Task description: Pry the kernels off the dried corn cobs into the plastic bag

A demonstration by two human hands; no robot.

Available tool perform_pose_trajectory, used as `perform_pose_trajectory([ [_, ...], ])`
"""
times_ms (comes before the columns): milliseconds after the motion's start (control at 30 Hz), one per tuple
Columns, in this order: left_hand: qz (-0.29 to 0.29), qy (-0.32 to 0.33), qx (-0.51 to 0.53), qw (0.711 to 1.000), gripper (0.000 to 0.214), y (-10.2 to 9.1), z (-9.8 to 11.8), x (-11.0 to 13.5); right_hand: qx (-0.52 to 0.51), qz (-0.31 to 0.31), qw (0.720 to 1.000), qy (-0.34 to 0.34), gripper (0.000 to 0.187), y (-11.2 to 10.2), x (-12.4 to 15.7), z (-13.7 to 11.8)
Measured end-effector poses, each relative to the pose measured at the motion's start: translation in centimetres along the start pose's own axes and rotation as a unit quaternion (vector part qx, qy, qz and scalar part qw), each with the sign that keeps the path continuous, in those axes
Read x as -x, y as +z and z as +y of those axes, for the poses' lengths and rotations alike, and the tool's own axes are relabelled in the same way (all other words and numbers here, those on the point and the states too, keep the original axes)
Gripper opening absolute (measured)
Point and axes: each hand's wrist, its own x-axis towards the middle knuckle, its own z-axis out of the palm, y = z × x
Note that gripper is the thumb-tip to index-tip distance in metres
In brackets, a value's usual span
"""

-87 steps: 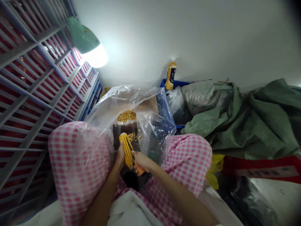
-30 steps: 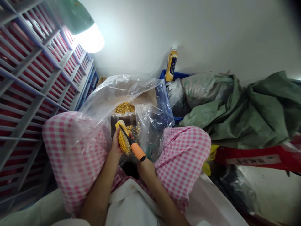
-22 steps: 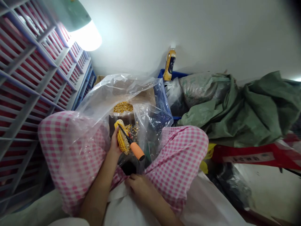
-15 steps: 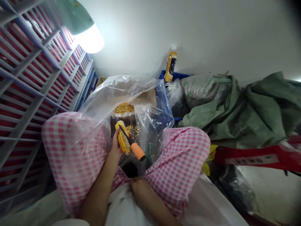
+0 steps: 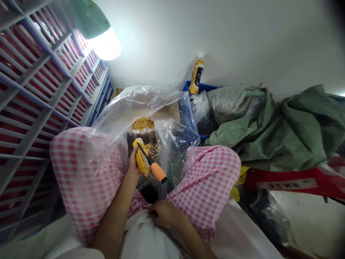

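My left hand (image 5: 133, 166) is closed round a yellow corn cob (image 5: 141, 158) held upright between my knees. A screwdriver with an orange handle (image 5: 158, 172) sticks out of the cob, its dark shaft lying along the kernels. My right hand (image 5: 164, 213) rests low on the white cloth at my lap, fingers curled, apart from the tool. Just beyond the cob a clear plastic bag (image 5: 134, 104) lines a cardboard box holding loose kernels (image 5: 142, 123).
Stacked grey and red crates (image 5: 40, 93) fill the left, with a lit lamp (image 5: 105, 43) above. A yellow bottle (image 5: 196, 76) stands on a blue crate (image 5: 201, 87) by the wall. Green sacks (image 5: 283, 126) and a red bag (image 5: 291, 181) lie to the right.
My right hand has let go of the screwdriver handle and dropped to my lap. The tool stays stuck in the cob, which my left hand keeps holding.
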Motion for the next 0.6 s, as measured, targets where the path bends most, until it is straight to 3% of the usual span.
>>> perform_pose_trajectory([
  [300, -0.002, 0.000, -0.019, 1.000, 0.033, -0.2, 0.0, -0.2, 0.121, -0.038, 0.992, 0.009, 0.033, 0.2, -1.6, -1.4],
  [367, 0.001, -0.001, -0.022, 1.000, 0.034, -0.3, 0.1, -0.4, 0.070, -0.012, 0.997, 0.008, 0.033, 0.4, -1.8, -1.1],
  [433, 0.001, 0.009, -0.020, 1.000, 0.033, -0.5, 0.2, -0.6, -0.060, 0.043, 0.997, 0.024, 0.029, 0.6, -1.9, -0.4],
  [500, -0.001, 0.022, -0.020, 1.000, 0.033, -0.6, 0.2, -0.9, -0.273, 0.122, 0.951, 0.082, 0.022, 0.4, -2.0, 0.5],
  [600, -0.005, 0.022, -0.022, 0.999, 0.034, -0.7, 0.1, -1.0, -0.506, 0.230, 0.814, 0.170, 0.021, -2.0, -2.4, 1.7],
])
